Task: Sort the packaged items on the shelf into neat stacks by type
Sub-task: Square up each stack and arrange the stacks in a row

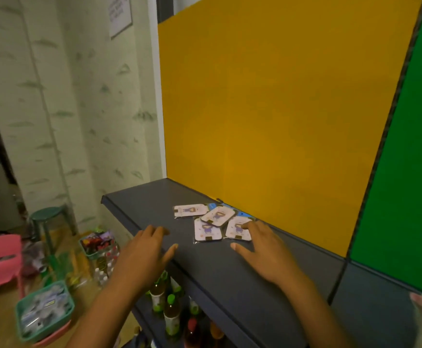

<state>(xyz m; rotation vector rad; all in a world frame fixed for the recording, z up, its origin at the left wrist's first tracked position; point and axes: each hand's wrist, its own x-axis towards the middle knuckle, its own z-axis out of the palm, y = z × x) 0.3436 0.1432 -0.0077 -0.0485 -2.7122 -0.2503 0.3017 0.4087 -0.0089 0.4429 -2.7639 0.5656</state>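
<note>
Four packaged items (211, 221) are lying mid-frame on our shelf (220, 262).
We are spreading our left hand (146, 249) empty; right hand (261, 249) fingertips are touching one; lower-left green basket (45, 312) is holding packets.

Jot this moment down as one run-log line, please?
left hand open over shelf edge | right hand open, fingertips on white packet | packets unsorted, overlapping | blue packets partly hidden
</note>
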